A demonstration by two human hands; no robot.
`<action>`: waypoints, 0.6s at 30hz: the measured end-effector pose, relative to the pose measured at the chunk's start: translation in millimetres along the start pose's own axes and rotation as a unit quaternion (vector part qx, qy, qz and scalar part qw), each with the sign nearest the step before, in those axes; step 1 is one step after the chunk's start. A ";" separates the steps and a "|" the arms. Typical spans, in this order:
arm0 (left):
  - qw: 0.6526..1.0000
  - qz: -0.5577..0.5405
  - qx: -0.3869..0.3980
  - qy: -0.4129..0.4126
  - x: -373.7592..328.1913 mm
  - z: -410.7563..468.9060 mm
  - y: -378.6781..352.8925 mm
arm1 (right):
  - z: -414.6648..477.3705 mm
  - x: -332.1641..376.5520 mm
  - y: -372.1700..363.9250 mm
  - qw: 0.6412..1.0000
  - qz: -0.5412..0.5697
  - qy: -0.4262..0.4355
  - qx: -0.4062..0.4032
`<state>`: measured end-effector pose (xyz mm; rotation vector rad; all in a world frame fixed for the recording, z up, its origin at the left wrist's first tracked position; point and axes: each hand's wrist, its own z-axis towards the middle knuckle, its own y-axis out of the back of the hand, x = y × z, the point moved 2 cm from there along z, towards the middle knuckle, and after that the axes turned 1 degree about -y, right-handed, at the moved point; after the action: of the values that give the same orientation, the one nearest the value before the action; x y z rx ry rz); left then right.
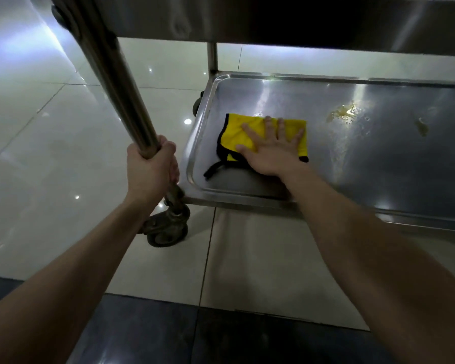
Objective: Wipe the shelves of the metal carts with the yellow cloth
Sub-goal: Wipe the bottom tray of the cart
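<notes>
Bending low beside a metal cart, a person is reaching both bare arms toward its bottom shelf. Their right hand is lying flat with fingers spread wide, pressing down on a yellow cloth with dark edging. That cloth is resting on the left part of the shelf, near the raised rim, and one dark corner is trailing loose toward the front edge. Their left hand is curled tightly around the post, the round steel upright at the cart's near left corner, gripping it low down, just above the caster. To the right of the cloth, well apart from it, yellowish stains are showing on the steel, with a smaller smear further right and pale streaks running toward the front. An upper shelf is hanging overhead, its underside dark. A second post is rising at the far left corner of the tray. Glossy pale floor tiles are reflecting ceiling lights around the cart, with darker tiles nearest the viewer.
</notes>
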<state>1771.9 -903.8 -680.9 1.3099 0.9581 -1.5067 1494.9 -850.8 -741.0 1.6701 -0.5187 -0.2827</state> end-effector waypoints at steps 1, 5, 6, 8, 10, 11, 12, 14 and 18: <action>1.000 -0.002 -0.003 0.000 0.2 0.1 -0.2 | -0.5 21.1 -2.1 1.000 -0.001 0.008 0.000; 1.000 0.010 -0.008 -0.012 0.4 0.7 -1.6 | -27.7 89.1 -17.4 0.998 -0.007 0.056 -0.013; 1.000 0.010 -0.009 -0.015 0.0 0.5 -1.5 | -36.0 96.6 -20.5 0.997 -0.006 0.070 -0.018; 1.000 0.006 -0.011 -0.020 -0.7 -0.2 -1.5 | -50.1 95.8 -24.5 0.996 0.001 0.087 -0.023; 1.000 0.006 -0.009 -0.025 -1.6 -0.7 -1.6 | -63.6 76.0 -27.4 0.996 0.017 0.091 -0.019; 1.000 0.005 -0.007 -0.025 -1.7 -0.7 -1.0 | -70.8 59.7 -28.7 0.996 0.028 0.088 -0.018; 1.000 0.005 -0.006 -0.025 -1.7 -0.7 -0.2 | -77.8 39.8 -29.2 0.996 0.035 0.081 -0.019; 1.000 0.008 -0.004 -0.021 -1.2 0.4 0.8 | -88.7 -10.6 -28.7 0.998 0.036 0.051 -0.029; 1.000 0.003 -0.003 -0.014 -0.4 0.8 1.0 | -99.5 -119.3 -18.8 0.998 0.034 -0.049 -0.035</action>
<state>1772.7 -904.8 -680.4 1.2834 0.9397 -1.5130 1441.3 -704.5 -755.3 1.5730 -0.6303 -0.3314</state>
